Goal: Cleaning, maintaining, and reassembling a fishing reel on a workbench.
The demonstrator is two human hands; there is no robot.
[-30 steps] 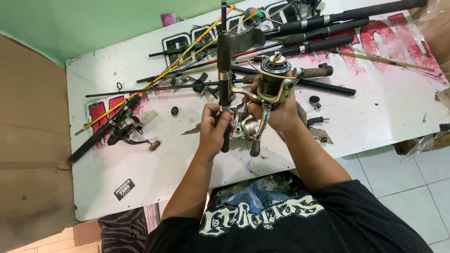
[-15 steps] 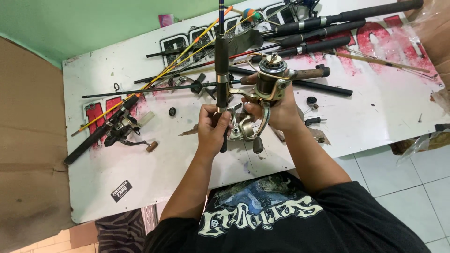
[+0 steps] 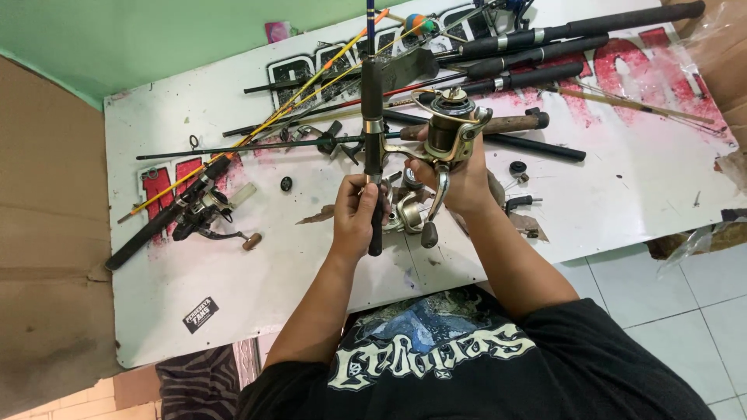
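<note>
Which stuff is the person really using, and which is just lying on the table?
In use: black rod handle in the left hand; gold reel in the right hand.

Lying about: rod with black reel, yellow rod, dark rods, small knob.

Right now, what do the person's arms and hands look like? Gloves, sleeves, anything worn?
Both hands bare: left hand, right hand. No gloves, rings or watch visible. Forearms uncovered. Short black sleeves belong to a black T-shirt with a pale lettered graphic on the chest.

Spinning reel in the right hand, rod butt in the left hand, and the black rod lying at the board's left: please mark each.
spinning reel (image 3: 447, 128), head view, on its spool.
rod butt (image 3: 373, 101), head view, on the black grip above the left hand.
black rod (image 3: 156, 225), head view, on its handle.
</note>
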